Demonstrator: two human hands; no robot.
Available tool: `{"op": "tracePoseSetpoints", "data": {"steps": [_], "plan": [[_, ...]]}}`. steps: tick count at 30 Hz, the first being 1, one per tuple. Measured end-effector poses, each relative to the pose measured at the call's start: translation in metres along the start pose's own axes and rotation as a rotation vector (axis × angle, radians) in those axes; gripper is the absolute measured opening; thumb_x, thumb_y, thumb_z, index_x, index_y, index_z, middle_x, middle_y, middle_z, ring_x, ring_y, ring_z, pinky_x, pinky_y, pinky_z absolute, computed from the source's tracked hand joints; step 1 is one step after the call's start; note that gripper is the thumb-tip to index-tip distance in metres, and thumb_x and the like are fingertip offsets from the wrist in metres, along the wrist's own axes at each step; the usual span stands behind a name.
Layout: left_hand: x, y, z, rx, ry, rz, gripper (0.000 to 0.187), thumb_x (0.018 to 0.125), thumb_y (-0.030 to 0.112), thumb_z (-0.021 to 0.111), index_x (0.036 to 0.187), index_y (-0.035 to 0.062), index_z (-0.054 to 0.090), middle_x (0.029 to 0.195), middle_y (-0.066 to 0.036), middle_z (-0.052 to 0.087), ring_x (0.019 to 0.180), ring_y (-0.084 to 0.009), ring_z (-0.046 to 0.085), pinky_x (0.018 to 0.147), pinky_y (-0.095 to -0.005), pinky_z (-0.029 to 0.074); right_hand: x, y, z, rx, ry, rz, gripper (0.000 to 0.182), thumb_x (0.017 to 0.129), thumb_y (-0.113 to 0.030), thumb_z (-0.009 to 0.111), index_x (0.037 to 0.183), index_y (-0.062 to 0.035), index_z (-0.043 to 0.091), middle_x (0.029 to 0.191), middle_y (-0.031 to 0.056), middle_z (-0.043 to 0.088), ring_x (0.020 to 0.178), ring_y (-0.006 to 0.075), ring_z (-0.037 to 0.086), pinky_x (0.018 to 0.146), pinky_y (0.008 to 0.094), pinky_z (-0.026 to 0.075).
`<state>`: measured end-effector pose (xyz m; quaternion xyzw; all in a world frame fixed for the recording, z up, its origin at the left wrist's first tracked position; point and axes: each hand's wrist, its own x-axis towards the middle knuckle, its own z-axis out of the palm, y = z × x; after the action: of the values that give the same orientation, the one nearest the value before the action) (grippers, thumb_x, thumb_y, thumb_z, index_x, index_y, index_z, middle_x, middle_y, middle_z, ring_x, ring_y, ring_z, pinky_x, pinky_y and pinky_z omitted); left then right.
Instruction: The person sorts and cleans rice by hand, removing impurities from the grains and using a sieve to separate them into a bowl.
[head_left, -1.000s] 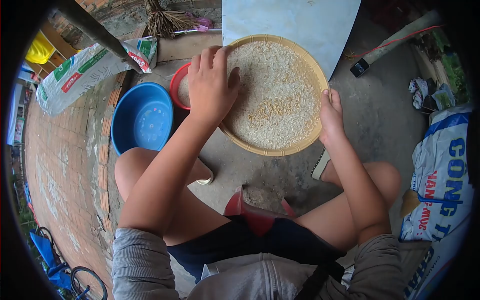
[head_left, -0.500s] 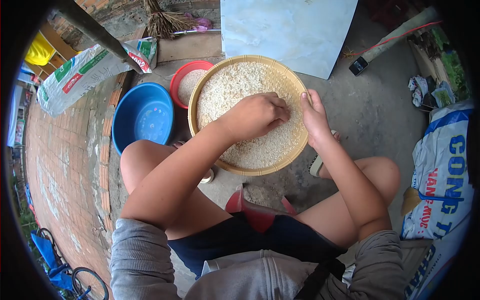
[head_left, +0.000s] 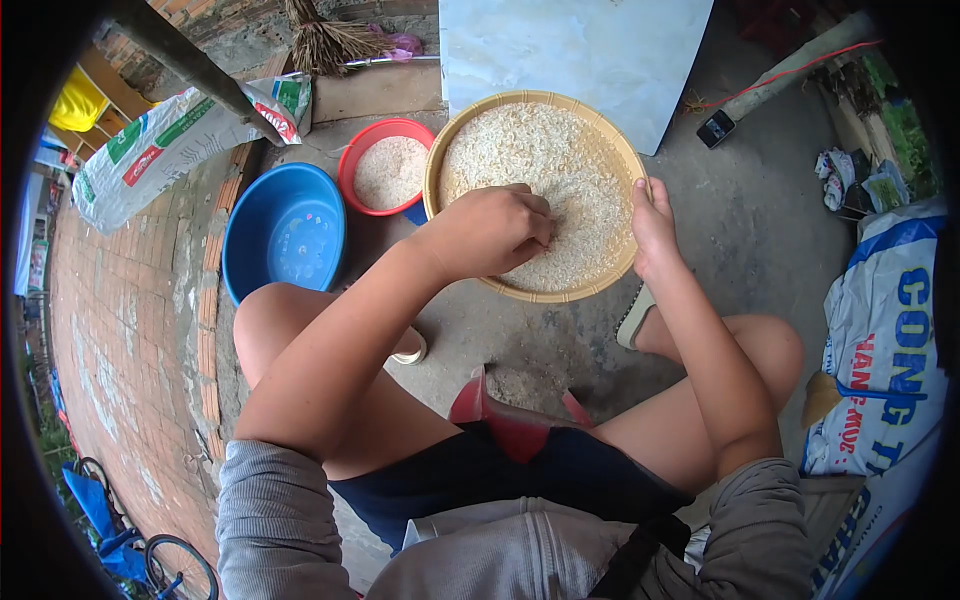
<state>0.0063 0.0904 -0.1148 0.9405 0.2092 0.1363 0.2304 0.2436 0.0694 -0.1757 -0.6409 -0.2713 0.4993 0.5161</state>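
Observation:
A round woven winnowing basket (head_left: 625,150) holds a spread layer of pale rice grains (head_left: 515,140), thicker toward its far side. My right hand (head_left: 655,225) grips the basket's right rim, thumb at the top edge. My left hand (head_left: 497,230) reaches over the near left rim, its fingers curled down at the grain. What those fingers hold, if anything, is hidden. Left of the basket stands a red basin (head_left: 346,180) with rice in it. Closer to my left knee is a blue basin (head_left: 300,235).
A pale marbled board (head_left: 575,60) lies beyond the basket. A straw broom (head_left: 335,45) and a printed sack (head_left: 170,150) are at the far left. Large white sacks (head_left: 880,350) stand at my right. Between my legs is a red plastic object (head_left: 500,415).
The basket has moved right and away from me, uncovering more of the red basin. My right hand moved with it. My left hand shifted slightly left and now sits nearer the rim.

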Motion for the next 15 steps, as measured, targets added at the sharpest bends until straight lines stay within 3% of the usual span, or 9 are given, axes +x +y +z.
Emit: {"op": "tracePoseSetpoints", "data": {"steps": [9,15], "plan": [[-0.006,0.004,0.002,0.128,-0.007,-0.160,0.014,0.074,0.009,0.065,0.087,0.0070,0.063,0.102,-0.006,0.060,0.100,-0.0257,0.056,0.083,-0.0381,0.049,0.007,0.002,-0.004,0.055,0.126,0.018,0.023,0.101,-0.027,0.037,0.113,-0.0086,0.043,0.107,0.0079,0.054,0.095,0.0152,0.053,0.083,0.0332,0.046],[-0.002,-0.001,0.009,0.078,-0.053,-0.248,0.016,0.071,0.002,0.059,0.086,0.0047,0.062,0.097,-0.010,0.062,0.092,-0.0287,0.060,0.082,-0.0391,0.050,0.010,0.007,0.003,0.039,0.125,0.007,0.023,0.101,-0.028,0.037,0.114,-0.0096,0.041,0.108,0.0082,0.053,0.096,0.0165,0.052,0.083,0.0348,0.046]]}}
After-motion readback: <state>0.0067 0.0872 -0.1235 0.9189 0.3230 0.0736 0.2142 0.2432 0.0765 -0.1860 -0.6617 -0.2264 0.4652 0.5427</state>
